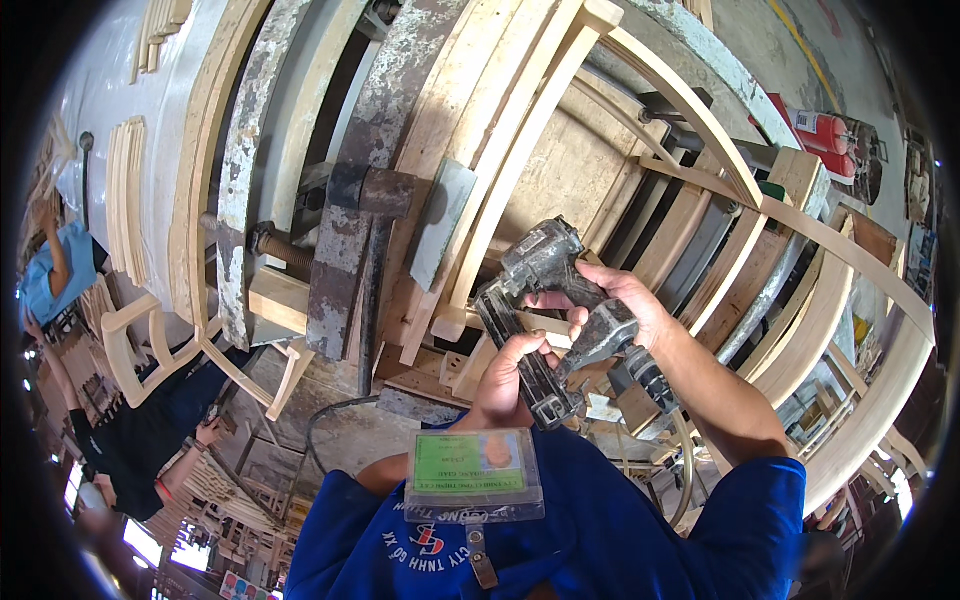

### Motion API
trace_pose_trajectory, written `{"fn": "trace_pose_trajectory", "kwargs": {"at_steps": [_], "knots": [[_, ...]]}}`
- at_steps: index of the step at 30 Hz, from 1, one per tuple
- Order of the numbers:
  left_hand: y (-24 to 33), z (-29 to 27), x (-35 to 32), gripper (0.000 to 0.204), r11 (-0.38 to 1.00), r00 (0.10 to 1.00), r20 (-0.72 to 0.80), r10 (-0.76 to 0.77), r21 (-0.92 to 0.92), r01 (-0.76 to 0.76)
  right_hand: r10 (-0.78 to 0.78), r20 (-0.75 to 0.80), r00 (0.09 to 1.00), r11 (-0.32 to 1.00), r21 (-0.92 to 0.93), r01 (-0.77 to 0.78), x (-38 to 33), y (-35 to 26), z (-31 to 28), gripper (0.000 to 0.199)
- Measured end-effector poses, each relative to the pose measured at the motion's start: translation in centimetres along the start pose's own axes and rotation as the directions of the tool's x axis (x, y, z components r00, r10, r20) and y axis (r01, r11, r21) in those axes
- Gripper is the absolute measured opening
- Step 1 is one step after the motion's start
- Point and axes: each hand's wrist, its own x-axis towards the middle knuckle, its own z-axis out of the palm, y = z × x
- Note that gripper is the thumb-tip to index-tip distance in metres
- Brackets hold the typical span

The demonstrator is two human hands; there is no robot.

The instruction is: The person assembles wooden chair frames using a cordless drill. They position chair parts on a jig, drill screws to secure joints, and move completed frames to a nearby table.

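A worn black pneumatic nail gun (540, 262) is held in front of my chest, over a pale wooden chair frame. My right hand (632, 300) wraps round its handle from the right. Close to my body, my left hand (503, 378) grips the long magazine (505, 335), its thumb along the side. A hose (686, 470) hangs down near the tool's rear end. The wooden frame (520, 150) lies beyond the gun, its long rails running away from me. Part of it is hidden behind the tool and my hands.
A hammer (378, 250) with a dark handle rests on the rusty clamp press (345, 270), beside a flat grey plate (443, 225). Curved chair parts (860, 420) stand at right. Red fire extinguishers (825, 140) stand far right. Other people (130, 440) work at left near another frame (150, 375).
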Motion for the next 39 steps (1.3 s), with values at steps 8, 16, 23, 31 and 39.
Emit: {"fn": "trace_pose_trajectory", "kwargs": {"at_steps": [8,16,23,31,39], "knots": [[0.2,0.6,-0.6,0.017,0.997,0.999,-0.047,-0.005,-0.077,0.001,0.034,0.124,0.992,0.997,0.060,-0.042,0.7,0.0,-1.2,0.052],[0.1,0.2,-0.3,0.018,0.997,0.996,-0.063,-0.070,-0.027,0.068,-0.049,0.016,0.999,0.997,-0.064,0.049,-1.0,0.3,-0.3,0.040],[1.1,3.5,2.9,0.016,0.751,1.000,-0.015,0.007,0.660,0.005,-0.338,-0.259,0.905,0.644,-0.765,0.022,-2.1,-2.4,0.7,0.045],[12.1,16.0,9.6,0.033,-0.855,0.357,0.869,0.343,0.446,-0.264,-0.627,-0.251,0.738,0.553,-0.810,0.194,3.7,-8.4,-3.4,0.058],[17.2,19.6,19.6,0.086,-0.915,0.354,0.848,0.394,0.398,0.064,-0.651,-0.419,0.633,0.695,-0.664,0.276,13.8,-15.6,-5.7,0.049]]}}
